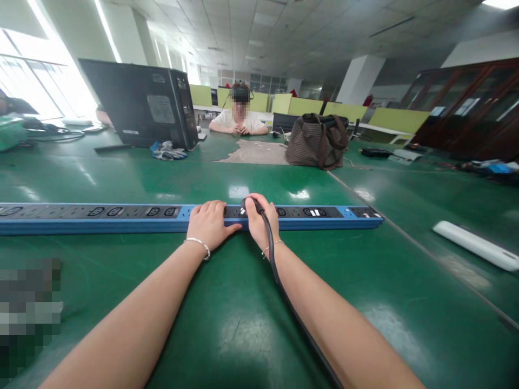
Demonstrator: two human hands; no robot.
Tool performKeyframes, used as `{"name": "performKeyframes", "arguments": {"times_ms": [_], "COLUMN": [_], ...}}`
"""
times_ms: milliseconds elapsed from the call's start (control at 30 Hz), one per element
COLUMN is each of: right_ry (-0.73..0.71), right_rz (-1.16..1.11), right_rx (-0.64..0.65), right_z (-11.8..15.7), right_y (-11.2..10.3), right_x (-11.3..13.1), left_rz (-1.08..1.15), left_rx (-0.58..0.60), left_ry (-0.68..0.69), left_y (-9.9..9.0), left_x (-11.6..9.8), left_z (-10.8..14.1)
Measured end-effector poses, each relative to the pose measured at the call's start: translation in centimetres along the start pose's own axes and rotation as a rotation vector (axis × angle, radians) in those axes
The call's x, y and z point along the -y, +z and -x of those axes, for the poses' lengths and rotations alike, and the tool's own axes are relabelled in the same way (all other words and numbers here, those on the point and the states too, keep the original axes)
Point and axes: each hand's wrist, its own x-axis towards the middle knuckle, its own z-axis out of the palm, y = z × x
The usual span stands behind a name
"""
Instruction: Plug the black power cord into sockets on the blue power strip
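A long blue and black power strip (138, 212) with several sockets lies across the green table in front of me. My left hand (208, 224) grips its middle, fingers over the top and thumb along the near side. Just to the right, my right hand (261, 219) is closed round a black power plug (244, 206) at the strip's socket face. Whether the plug's pins are in a socket is hidden by the plug and fingers. Its thick black cable (272, 259) runs back over my right wrist and along the forearm.
Behind the strip stand a black computer case (138, 102), grey-blue gloves (168, 151) and a brown bag (314, 141). A person (239, 116) sits across the table (227, 302). A white bar-shaped object (476, 246) lies at the right. Blurred blocks cover the lower left.
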Motion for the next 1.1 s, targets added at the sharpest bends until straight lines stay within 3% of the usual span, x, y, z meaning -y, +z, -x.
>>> {"name": "performKeyframes", "arguments": {"times_ms": [200,667,1100], "right_ry": [0.047,-0.104,-0.064], "right_rz": [0.124,0.379,0.392], "right_rx": [0.009,-0.015,0.024], "right_z": [-0.5,0.4,0.3], "right_y": [1.9,2.3,2.6], "right_x": [1.2,2.1,2.0], "left_rz": [0.008,0.022,0.021], "left_rx": [-0.032,-0.059,-0.051], "left_ry": [0.001,-0.024,-0.023], "left_y": [0.2,0.2,-0.1], "left_x": [-0.1,-0.2,-0.4], "left_z": [0.1,0.1,0.2]}}
